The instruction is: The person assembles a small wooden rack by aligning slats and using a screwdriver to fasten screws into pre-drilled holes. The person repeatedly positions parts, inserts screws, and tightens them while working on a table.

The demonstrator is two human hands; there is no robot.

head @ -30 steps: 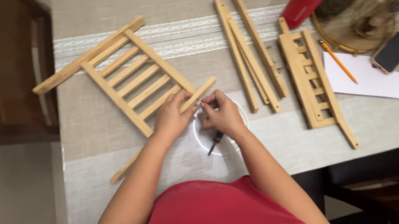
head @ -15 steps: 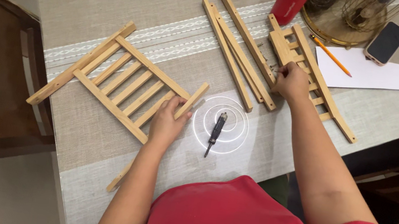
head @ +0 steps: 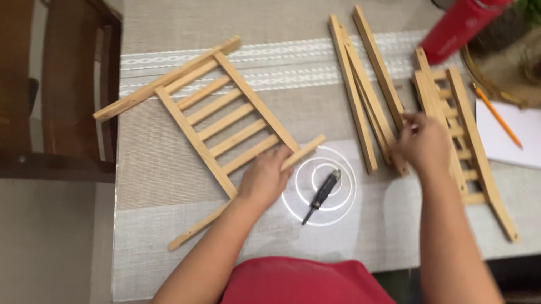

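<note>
Hands split between 2 slatted wooden frames on the counter (head: 181, 29).

Left hand (head: 264, 180) rests flat, fingers open, on the center-left frame (head: 217, 122); right hand (head: 424, 144) pinches a loose slat (head: 378, 64) upper right, which could slip and scatter its neighbours, or the screwdriver (head: 321, 195) roll.

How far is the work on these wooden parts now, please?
One slatted frame looks assembled, and the left hand rests on it. The right hand touches the loose slats beside a second frame. The screwdriver lies unused. The loose slats are not yet joined to anything.
</note>
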